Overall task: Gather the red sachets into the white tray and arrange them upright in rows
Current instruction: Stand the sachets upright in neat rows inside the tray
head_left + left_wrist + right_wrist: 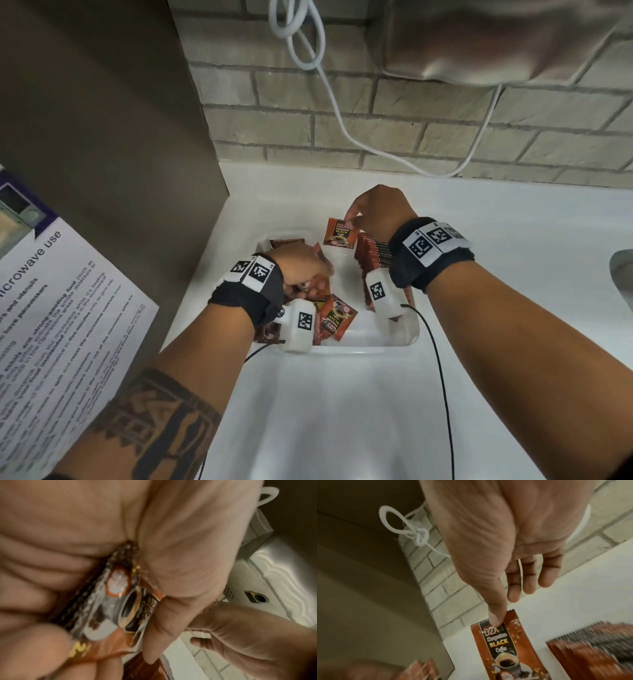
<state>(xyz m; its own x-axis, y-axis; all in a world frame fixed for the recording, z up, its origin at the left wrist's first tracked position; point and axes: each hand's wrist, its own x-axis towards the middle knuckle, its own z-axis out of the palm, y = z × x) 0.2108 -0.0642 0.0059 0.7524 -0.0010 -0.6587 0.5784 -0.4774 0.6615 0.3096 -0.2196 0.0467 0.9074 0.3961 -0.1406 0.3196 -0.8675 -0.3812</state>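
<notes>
Overhead, brick wall [445, 113] (white counter [513, 240])

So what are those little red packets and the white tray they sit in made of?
The held sachet looks like glossy printed foil or plastic film: its top edge is crimped in a zigzag and it shines. The white tray seems smooth moulded plastic, with rounded rim and soft highlights, though glazed ceramic is possible.
</notes>
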